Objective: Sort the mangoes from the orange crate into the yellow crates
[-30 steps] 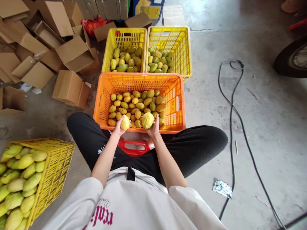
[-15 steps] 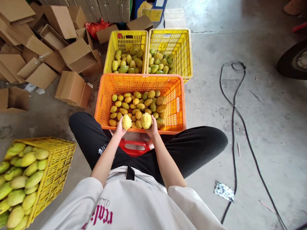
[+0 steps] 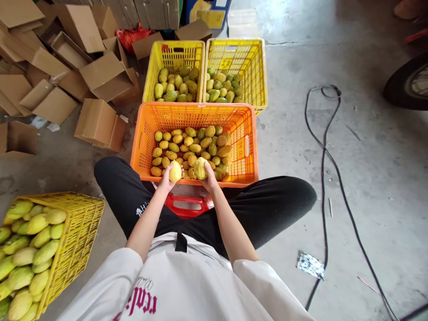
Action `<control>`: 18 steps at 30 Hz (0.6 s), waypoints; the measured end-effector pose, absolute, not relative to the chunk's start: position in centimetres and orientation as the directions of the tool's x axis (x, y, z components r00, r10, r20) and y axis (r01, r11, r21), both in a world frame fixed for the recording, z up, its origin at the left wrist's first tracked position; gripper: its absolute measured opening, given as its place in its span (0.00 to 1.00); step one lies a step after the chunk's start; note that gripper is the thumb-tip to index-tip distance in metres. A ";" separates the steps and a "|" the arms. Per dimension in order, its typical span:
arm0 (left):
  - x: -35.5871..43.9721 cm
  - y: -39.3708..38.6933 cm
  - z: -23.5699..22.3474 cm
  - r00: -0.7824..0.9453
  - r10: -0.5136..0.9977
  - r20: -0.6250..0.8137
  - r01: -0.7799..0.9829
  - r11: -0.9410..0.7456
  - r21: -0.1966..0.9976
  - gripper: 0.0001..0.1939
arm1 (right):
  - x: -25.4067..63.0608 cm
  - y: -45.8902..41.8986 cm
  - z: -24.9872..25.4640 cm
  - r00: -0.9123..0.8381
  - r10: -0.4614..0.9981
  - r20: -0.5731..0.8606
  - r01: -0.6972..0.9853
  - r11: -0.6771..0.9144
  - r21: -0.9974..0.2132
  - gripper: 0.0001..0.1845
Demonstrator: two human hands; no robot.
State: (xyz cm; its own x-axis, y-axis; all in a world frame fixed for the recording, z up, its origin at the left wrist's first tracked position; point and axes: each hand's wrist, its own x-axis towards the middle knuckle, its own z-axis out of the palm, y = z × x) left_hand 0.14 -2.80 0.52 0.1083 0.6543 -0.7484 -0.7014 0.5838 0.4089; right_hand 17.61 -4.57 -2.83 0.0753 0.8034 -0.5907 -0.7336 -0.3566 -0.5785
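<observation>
My left hand (image 3: pixel 165 181) is closed around a pale yellow oval fruit (image 3: pixel 175 172) near the front edge of the orange crate (image 3: pixel 194 108). To its right, my right hand (image 3: pixel 210 179) grips a larger, bumpy yellow-green fruit (image 3: pixel 200 168) from its right side. A gap separates the two held fruits. Below and beyond them, many smaller yellow and green fruits (image 3: pixel 183 148) lie on the orange crate's floor. Parts of both hands' fingers are hidden behind the fruits they hold.
Two yellow crates (image 3: pixel 204 67) with fruit stand behind the orange one. Another yellow crate (image 3: pixel 75 232), full of larger fruit, sits at my left. Cardboard boxes (image 3: pixel 103 76) are heaped at the back left. A black cable (image 3: pixel 323 147) and a wheel (image 3: pixel 409 84) are on the right.
The fruit in my right hand has shifted slightly left and turned, with the hand now more to its right side. My left hand stays nearly in place with its fruit.
</observation>
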 end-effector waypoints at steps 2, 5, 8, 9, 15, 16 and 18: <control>0.2 -2.6 0.6 0.102 0.651 -0.752 -0.721 0.569 0.395 0.08 | 17.6 -4.6 -2.7 0.092 0.806 -0.585 -0.739 -0.338 -0.582 0.18; 0.1 -2.4 0.5 0.095 0.640 -0.762 -0.735 0.562 0.379 0.10 | 17.7 -4.5 -2.5 0.091 0.781 -0.618 -0.769 -0.339 -0.542 0.15; 0.1 -2.2 0.3 0.102 0.632 -0.769 -0.745 0.560 0.362 0.12 | 17.8 -4.4 -2.4 0.044 0.763 -0.645 -0.790 -0.369 -0.490 0.13; 0.0 -2.1 0.2 0.105 0.631 -0.769 -0.751 0.557 0.354 0.13 | 17.8 -4.3 -2.3 0.027 0.760 -0.649 -0.792 -0.380 -0.478 0.13; -0.3 -2.0 -0.1 0.131 0.630 -0.765 -0.753 0.565 0.337 0.16 | 17.9 -4.2 -1.6 -0.020 0.757 -0.653 -0.777 -0.423 -0.466 0.16; -0.3 -2.0 -0.1 0.142 0.628 -0.765 -0.745 0.577 0.336 0.17 | 17.9 -4.2 -1.5 -0.025 0.755 -0.656 -0.776 -0.428 -0.463 0.17; -0.3 -2.1 0.0 0.166 0.623 -0.764 -0.728 0.600 0.331 0.18 | 17.9 -4.2 -1.4 -0.024 0.750 -0.661 -0.779 -0.428 -0.457 0.17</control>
